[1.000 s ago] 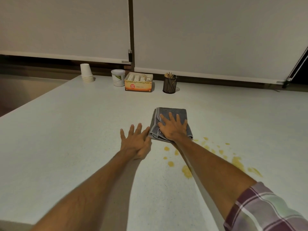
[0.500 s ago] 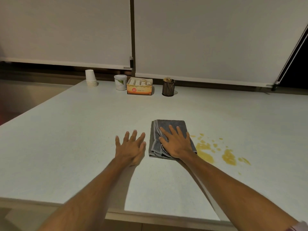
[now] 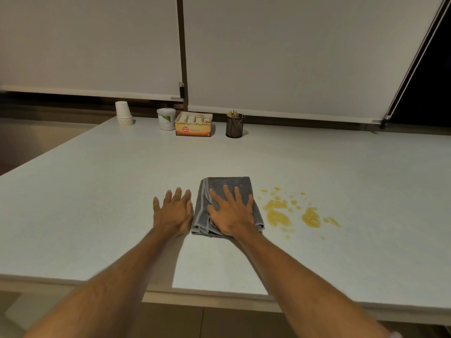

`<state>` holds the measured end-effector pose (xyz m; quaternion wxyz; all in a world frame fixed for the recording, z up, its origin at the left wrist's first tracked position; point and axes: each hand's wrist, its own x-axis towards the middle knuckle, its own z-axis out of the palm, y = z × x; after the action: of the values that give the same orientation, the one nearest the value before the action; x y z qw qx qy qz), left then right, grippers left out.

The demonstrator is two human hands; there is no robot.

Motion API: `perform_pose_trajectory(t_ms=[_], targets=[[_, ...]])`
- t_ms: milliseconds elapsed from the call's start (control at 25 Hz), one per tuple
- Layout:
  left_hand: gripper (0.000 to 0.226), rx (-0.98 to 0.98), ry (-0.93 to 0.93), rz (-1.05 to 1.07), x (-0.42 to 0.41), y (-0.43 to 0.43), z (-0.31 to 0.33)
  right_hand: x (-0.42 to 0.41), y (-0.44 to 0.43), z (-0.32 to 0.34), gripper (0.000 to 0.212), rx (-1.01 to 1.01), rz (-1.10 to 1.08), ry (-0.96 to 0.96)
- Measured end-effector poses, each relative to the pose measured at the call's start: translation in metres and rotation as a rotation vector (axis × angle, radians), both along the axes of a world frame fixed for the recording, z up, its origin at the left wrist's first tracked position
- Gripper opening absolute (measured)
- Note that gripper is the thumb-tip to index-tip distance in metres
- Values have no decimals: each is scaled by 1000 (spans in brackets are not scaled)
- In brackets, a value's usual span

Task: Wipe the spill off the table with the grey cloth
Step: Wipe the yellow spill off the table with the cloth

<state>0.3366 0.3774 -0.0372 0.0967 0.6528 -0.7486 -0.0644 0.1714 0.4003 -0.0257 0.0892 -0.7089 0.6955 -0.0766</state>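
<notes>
The right hand (image 3: 231,215) presses flat, fingers spread, on the folded grey cloth (image 3: 220,191) at table (image 3: 97,191) centre, left hand (image 3: 173,212) released alongside; the wipe is pending, requiring a 3 o'clock sweep across the untouched spill (image 3: 278,213)

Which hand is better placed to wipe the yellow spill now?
The right hand. It lies flat on the folded grey cloth, just left of the yellow spill. The left hand rests on the bare table, farther away.

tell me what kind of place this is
Probably an office pantry or break-room counter: a stack of paper cups, an open box of tea bags and a mesh cup of stirrers line the back of the table.
</notes>
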Motion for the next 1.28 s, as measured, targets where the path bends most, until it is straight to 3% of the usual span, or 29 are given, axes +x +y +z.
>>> perform_pose_trajectory(t_ms=[200,400,680,840,1280], targets=[[55,17,-33,-18,3,20,-1,-33,39,-8,61,-16,97,34],[56,28,-32,-33,-10,41,-1,-13,32,7,72,75,-6,-42],[55,26,-25,5,-16,47,-2,-16,67,2,67,3,65,-2],[55,48,-61,0,-14,47,0,-59,94,-6,69,-26,133,-2],[56,18,-38,-55,-48,63,3,-79,107,-1,61,-21,90,2]])
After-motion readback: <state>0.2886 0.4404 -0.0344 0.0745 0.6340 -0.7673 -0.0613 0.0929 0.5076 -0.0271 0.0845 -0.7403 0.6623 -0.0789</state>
